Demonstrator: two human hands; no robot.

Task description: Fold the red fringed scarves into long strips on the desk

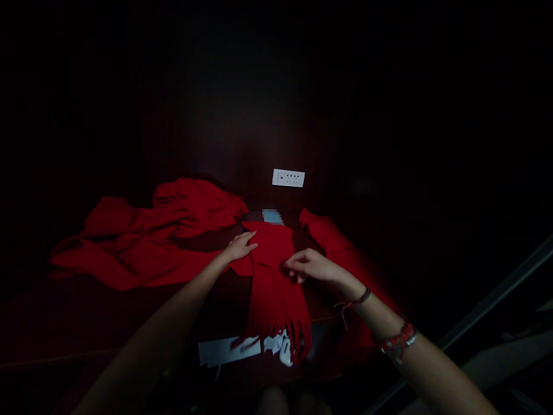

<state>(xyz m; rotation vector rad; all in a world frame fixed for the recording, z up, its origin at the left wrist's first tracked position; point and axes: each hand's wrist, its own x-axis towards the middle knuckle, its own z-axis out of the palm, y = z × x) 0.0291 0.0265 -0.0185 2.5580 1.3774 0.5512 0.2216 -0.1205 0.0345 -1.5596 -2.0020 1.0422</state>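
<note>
A red fringed scarf (pixel 276 294) lies in the middle of a dark wooden surface, its tassels hanging over the front edge. My left hand (pixel 242 246) rests on the scarf's left side, fingers stretched out flat. Above its right side is my right hand (pixel 311 266), with loosely bent fingers and nothing visible in them. Whether its fingertips touch the cloth I cannot tell. More red cloth (pixel 190 207) with fringes lies crumpled to the left. Another length of red cloth (pixel 332 239) stretches along the right, partly behind my right arm.
A white power socket (pixel 288 178) is set in the dark back wall. Below it lies a blurred light-blue item (pixel 272 217). Under the front edge are white papers (pixel 228 351) and a small white object (pixel 286 351). The surroundings are very dark.
</note>
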